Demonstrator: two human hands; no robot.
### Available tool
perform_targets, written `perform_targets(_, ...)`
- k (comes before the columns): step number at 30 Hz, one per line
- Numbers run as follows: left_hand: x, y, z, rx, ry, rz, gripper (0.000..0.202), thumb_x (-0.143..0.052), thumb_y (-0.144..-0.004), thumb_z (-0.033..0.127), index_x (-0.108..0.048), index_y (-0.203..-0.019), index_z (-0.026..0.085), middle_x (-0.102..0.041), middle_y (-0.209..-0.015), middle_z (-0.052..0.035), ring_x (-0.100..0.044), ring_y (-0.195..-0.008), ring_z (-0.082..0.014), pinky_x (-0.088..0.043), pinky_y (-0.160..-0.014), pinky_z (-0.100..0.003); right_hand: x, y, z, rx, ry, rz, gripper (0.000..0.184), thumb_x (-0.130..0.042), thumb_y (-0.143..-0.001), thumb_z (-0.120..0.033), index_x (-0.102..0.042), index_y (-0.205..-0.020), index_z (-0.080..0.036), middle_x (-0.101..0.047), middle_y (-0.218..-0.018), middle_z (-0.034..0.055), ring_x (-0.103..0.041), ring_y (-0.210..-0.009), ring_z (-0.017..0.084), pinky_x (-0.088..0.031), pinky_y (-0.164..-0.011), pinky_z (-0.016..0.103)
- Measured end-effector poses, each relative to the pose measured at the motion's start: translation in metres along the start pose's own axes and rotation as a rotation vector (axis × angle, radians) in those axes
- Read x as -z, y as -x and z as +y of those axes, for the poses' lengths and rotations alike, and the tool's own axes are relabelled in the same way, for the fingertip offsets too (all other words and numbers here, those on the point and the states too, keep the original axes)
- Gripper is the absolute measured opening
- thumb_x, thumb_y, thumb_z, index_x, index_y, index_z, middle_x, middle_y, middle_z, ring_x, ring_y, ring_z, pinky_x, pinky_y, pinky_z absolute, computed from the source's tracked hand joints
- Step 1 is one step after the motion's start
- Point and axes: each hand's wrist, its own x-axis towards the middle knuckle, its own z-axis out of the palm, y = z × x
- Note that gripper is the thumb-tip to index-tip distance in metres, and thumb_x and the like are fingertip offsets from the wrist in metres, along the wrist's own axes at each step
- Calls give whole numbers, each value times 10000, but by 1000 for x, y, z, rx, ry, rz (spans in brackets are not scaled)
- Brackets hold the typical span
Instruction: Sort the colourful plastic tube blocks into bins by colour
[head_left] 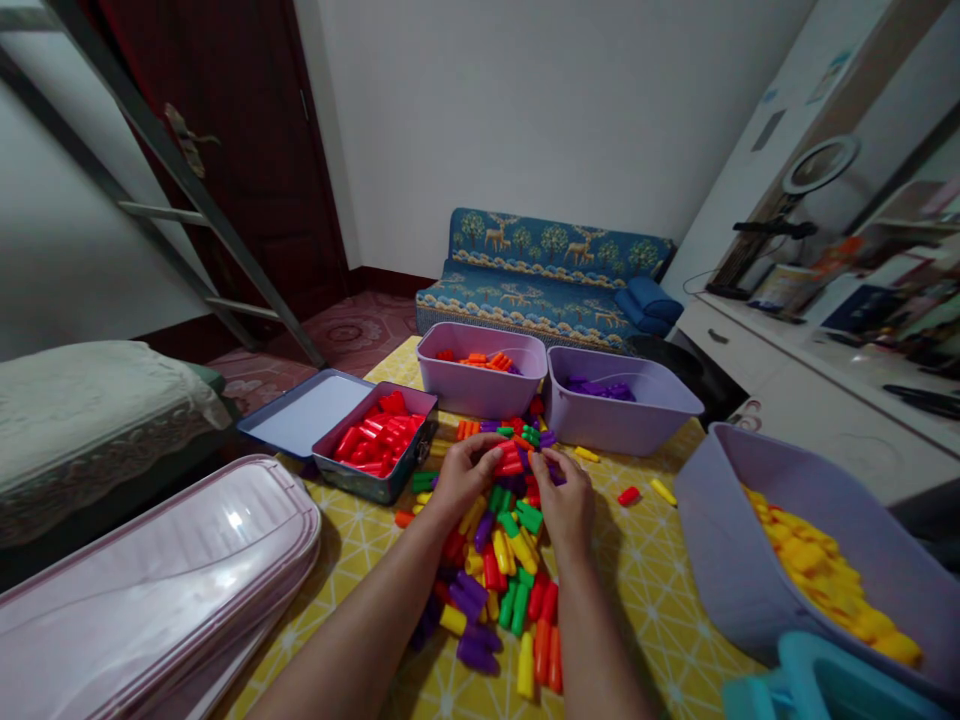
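Note:
A heap of small plastic pegs (504,560) in red, yellow, green, purple and orange lies on the yellow patterned tabletop (645,590). My left hand (465,475) rests on the far part of the heap, its fingers curled round a red peg (511,462). My right hand (564,498) is beside it, fingers bent down into the pegs; what they hold is hidden. A metal tin (379,440) to the left holds red pegs. Behind the heap, one lilac bin (480,372) holds orange pegs and another (619,400) holds purple ones. A tilted lilac bin (795,560) at right holds yellow pegs.
The tin's open lid (300,412) lies left of it. A pink lidded case (150,590) fills the near left. A teal container (825,685) sits at the near right corner. Loose red (628,495) and yellow pegs lie right of the heap. A sofa, ladder and desk stand beyond.

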Motion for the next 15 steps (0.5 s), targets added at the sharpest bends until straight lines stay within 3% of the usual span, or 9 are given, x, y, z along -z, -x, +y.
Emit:
perform_targets(4, 6, -8, 20, 85, 365, 263, 338, -706, -754, 245, -648, -1070, 141, -681, -798, -20, -616, -659, -101, -525, -621, -194, -3, 4, -1, 55, 110, 5, 380, -518, -853, -521, -710, -897, -196, -708, -962, 98, -600, -930, 232, -417, -871, 357)
perform_targets(8, 25, -20, 52, 321, 945, 533, 206, -531, -866, 89, -600, -1052, 145, -642, -791, -17, -599, -613, -55, -527, -581, -137, -5, 6, 3, 95, 109, 12, 376, -497, -870, -501, -709, -862, -191, -709, -938, 94, -592, -907, 224, -412, -857, 348)
perform_targets(11, 37, -24, 71, 429, 1234, 619, 197, -403, -927, 73, -581, -1006, 100, -623, -754, -43, -607, -623, -64, -529, -545, -121, -5, 6, 5, 90, 96, 24, 380, -485, -875, -491, -706, -857, -183, -708, -925, 98, -592, -894, 222, -412, -851, 347)
perform_targets(15, 40, -22, 82, 409, 1364, 650, 295, -292, -978, 179, -567, -1030, 83, -645, -830, -99, -653, -705, -116, -556, -534, -180, -5, 6, 5, 89, 106, 14, 362, -475, -882, -471, -701, -861, -188, -707, -924, 91, -595, -887, 219, -411, -849, 346)
